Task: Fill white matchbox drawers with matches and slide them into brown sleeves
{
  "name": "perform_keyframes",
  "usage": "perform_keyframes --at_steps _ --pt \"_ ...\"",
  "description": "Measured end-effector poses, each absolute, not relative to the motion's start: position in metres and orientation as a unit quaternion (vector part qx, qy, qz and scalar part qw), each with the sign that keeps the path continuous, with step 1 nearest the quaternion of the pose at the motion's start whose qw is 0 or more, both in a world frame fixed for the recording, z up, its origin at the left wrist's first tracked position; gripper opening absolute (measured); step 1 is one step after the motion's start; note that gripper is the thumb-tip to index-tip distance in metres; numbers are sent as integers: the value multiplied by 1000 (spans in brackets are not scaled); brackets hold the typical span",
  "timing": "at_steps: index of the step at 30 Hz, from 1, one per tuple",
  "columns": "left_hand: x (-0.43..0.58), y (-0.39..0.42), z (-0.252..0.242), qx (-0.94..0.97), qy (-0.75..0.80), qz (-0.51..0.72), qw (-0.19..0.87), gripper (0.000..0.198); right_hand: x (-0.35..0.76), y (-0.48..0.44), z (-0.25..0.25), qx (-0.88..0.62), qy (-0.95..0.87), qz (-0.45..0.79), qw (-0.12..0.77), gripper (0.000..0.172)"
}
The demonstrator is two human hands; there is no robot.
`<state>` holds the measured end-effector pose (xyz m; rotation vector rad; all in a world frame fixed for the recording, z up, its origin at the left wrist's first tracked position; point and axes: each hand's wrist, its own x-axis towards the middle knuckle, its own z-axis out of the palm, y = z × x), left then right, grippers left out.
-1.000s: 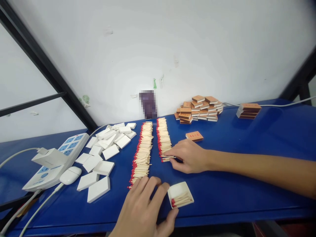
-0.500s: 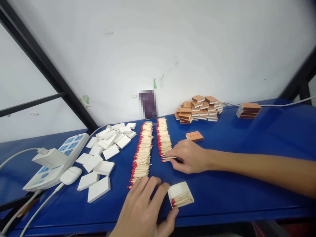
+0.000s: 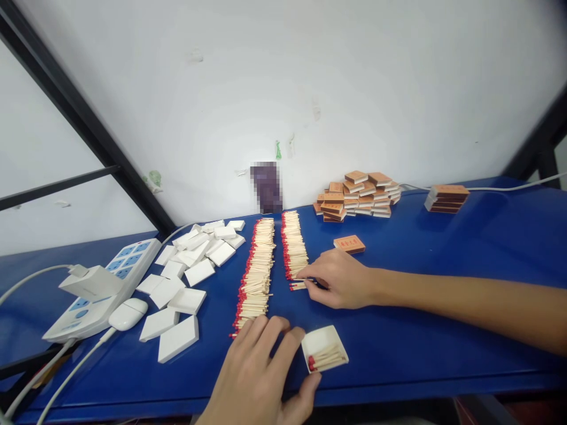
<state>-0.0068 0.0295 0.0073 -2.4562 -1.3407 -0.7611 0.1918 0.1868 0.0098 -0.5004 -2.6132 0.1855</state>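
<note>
My left hand holds a small white matchbox tray at its left end, index finger at the upper corner and thumb at the lower. Several red-headed matches lie in the lower part of that tray. At the near end of the shorter row of matches, my right hand pinches at a few matches; its fingertips partly hide their tails. A longer row of matches runs to the left, its near end under my left fingers. Just beyond my right hand lies an orange matchbox.
White matchbox trays lie heaped on the left, beside a power strip with a plugged charger and a white earbud case. Orange matchboxes are piled against the wall; a small stack of matchboxes stands farther right.
The right fingers have shifted very slightly at the near matches, and a small gap now shows between those matches and the row. My left hand and the tray stay put.
</note>
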Motion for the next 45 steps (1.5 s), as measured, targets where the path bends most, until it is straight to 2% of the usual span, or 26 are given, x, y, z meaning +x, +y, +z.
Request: perform_keyframes --at_steps 11,24,34,45 --pt "-5 29 6 -841 -456 -263 124 30 192 187 9 -147 -959 78 231 23" --pt "-6 29 7 -843 -458 -253 125 30 192 186 11 -179 -955 67 226 20" --pt "-8 27 6 -846 -462 -244 111 31 193 186 6 -193 -940 46 278 21" --pt "-7 29 7 -841 -461 -256 120 31 192 188 5 -188 -941 64 275 18"
